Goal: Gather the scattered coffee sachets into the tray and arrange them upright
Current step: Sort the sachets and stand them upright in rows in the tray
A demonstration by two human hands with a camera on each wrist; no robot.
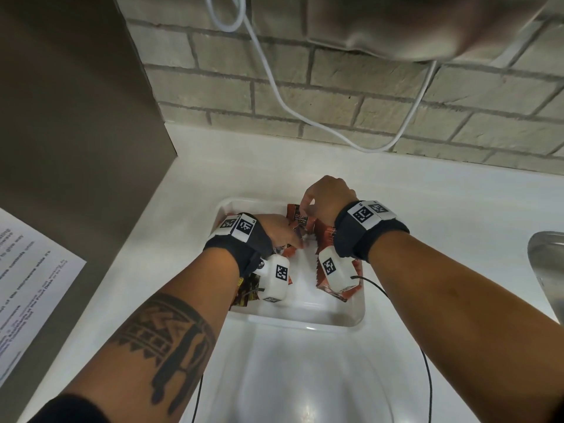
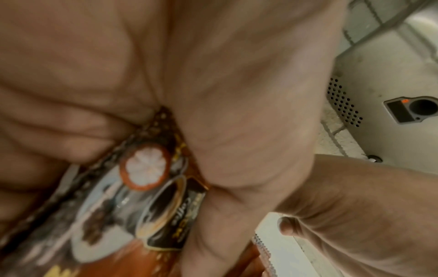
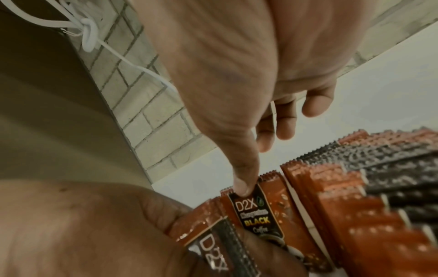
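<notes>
Both hands work inside the white tray (image 1: 332, 320), the landmark for all that follows. Left of the tray, a printed notice sheet (image 1: 33, 279) lies against a brown panel. Over the tray's left part, the left hand (image 1: 276, 232) has its fingers curled round a small bundle of coffee sachets (image 2: 142, 196); the left wrist view shows them clamped between fingers and palm, print side out. More sachets poke out below that wrist, at the tray's near-left corner, lying rather than standing.

At the tray's far middle, the right hand (image 1: 325, 199) pinches the top edge of one black-coffee sachet (image 3: 257, 211), thumb tip on its label (the other fingers hang loosely curled behind it, touching nothing that I can see). Toward the tray's right side a row of orange and dark sachets (image 3: 369, 187) stands on edge, packed face to face.

Nothing seems left on the white counter (image 1: 427, 190) around the tray, so gathering looks done and the step in hand is standing the remainder upright. The next move probably calls for seating the pinched sachet against the standing row, then feeding the left hand's bundle in beside it, bracing the row so that it does not topple. Right of the tray, a steel sink (image 1: 546, 264) edge shows.
</notes>
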